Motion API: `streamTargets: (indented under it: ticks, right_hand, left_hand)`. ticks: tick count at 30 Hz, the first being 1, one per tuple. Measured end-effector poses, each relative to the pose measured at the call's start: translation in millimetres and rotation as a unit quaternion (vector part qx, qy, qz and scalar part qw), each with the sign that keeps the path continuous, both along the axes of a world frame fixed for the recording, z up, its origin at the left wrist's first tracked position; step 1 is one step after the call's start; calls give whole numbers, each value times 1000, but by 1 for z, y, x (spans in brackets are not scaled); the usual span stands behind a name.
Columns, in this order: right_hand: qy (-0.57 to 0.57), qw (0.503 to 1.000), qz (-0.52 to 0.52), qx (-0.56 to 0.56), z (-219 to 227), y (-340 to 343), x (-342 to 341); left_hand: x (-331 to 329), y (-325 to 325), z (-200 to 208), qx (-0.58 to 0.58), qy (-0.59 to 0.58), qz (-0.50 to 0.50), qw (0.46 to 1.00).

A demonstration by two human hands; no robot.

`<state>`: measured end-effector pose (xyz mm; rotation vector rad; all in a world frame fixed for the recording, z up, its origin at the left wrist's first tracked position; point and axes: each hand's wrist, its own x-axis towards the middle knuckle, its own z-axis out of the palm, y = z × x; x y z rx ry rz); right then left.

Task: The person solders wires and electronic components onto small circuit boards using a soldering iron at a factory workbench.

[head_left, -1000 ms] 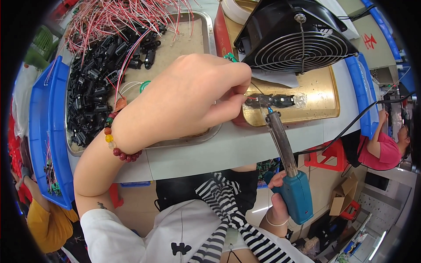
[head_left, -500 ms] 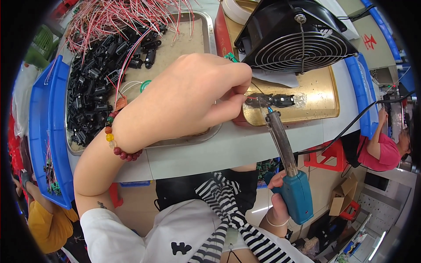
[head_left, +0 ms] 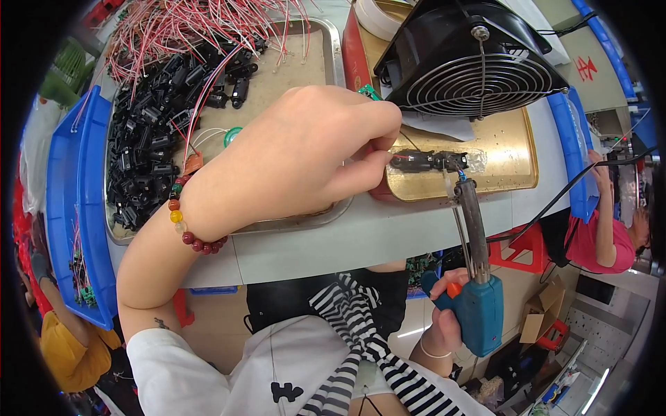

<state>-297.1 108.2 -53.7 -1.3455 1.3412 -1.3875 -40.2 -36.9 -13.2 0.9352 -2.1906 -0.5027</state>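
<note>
My right hand (head_left: 446,322) grips a teal soldering gun (head_left: 481,312) by its handle, with an orange trigger part showing at the fingers. Its metal barrel points up and away, and the tip is at the right part of a small black plastic housing (head_left: 416,160) on a gold tray (head_left: 499,166). Just left of that housing, my left hand (head_left: 333,142) is closed in a pinch on a thin wire (head_left: 397,157), whose reddish end reaches the housing. The fingers partly hide the wire. A green circuit board (head_left: 368,91) shows behind the left knuckles.
A black fan with a wire guard (head_left: 479,87) stands behind the gold tray. To the left, a metal tray (head_left: 316,69) holds heaped black housings (head_left: 149,139) and red and white wires (head_left: 201,35). Blue bins (head_left: 76,208) flank the table. A person in pink (head_left: 600,236) sits at right.
The soldering gun's tip has moved right along the black housing, and its orange trigger part now shows. My left hand keeps its pinch, almost unmoved.
</note>
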Motion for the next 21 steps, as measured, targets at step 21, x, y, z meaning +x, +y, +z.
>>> streamTargets:
  ticks: [21]
  right_hand:
    - [-15,1000,-25,-4,-6,1,1]
  left_hand:
    - [3,1,3,-1,-3,0,1000]
